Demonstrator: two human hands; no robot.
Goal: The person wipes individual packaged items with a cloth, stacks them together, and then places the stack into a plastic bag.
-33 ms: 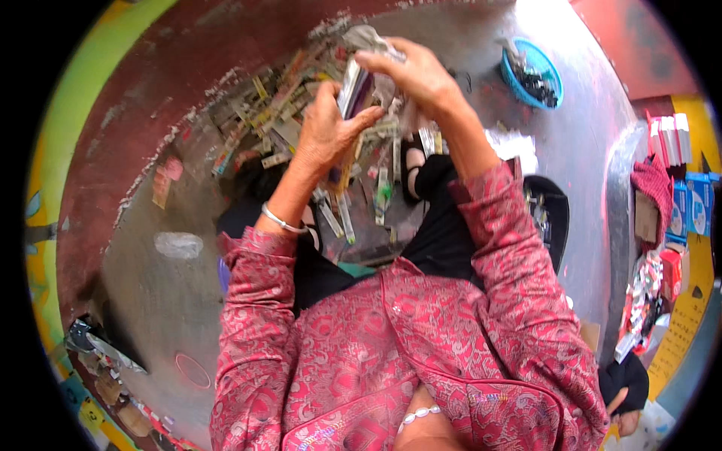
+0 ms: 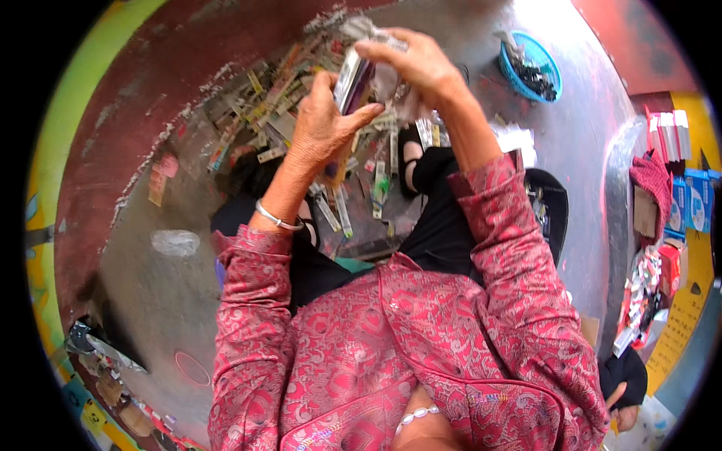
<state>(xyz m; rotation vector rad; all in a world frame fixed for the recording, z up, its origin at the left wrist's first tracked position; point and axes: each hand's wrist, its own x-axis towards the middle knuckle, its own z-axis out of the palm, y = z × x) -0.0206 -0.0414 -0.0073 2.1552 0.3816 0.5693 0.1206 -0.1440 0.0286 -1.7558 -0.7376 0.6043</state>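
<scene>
My left hand [image 2: 320,128] is closed round a slim flat packet [image 2: 350,84] with a silvery edge and a purple side, held tilted above the floor. At its upper end, my right hand [image 2: 421,68] has its thumb and fingers bent over the packet's top. Crumpled clear plastic [image 2: 362,28] bunches there, and part of it hangs below the right fingers. The right fingertips are partly hidden and blurred. Beneath both hands spreads a heap of narrow printed strips and packets [image 2: 274,113], reaching between my feet.
A blue basket [image 2: 556,71] with dark pieces stands at the far right. Beside my right leg is a black container [image 2: 558,218]. Clear plastic [image 2: 176,243] lies on the floor at left, with a red ring [image 2: 192,369] nearer. Blue boxes [image 2: 699,201] line the right; a person's hand [image 2: 617,395] shows below.
Both hands and the packet sit slightly higher and farther left in the picture. The surroundings have shifted a little too; the grip looks the same.
</scene>
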